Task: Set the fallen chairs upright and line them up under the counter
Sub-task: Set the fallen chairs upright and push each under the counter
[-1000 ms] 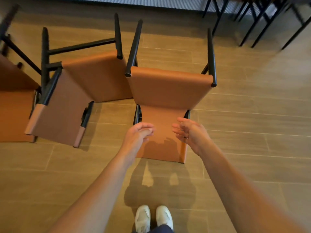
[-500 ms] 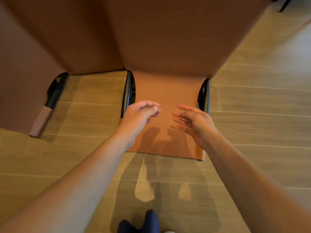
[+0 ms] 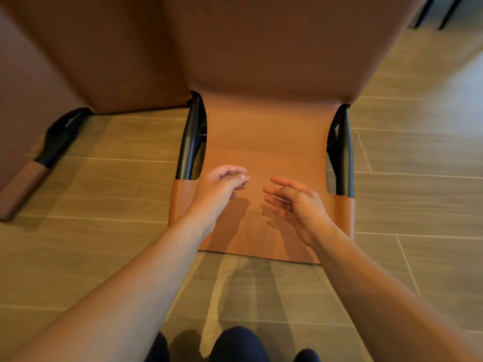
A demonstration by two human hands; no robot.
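Two dark-clad knees sit at the bottom edge, above a wood-look tiled floor. Both bare forearms reach forward from there. The left hand hangs over the near end of a fallen chair; its fingers are loosely curled with the thumb close to them, and they grasp nothing. The right hand is just beside it, apart from it, with fingers spread and relaxed, also holding nothing. The shadows of both hands fall on the tan backrest, which lies flat on the floor with its top edge nearest the person. A black tube runs along the backrest's left side and another along its right. Beyond them the chair's seat rises steeply and fills the upper middle of the view. To the left a second chair lies close against the first, also on the floor, one tan end of it pointing toward the person. At the far top right, thin dark legs stand on the floor.
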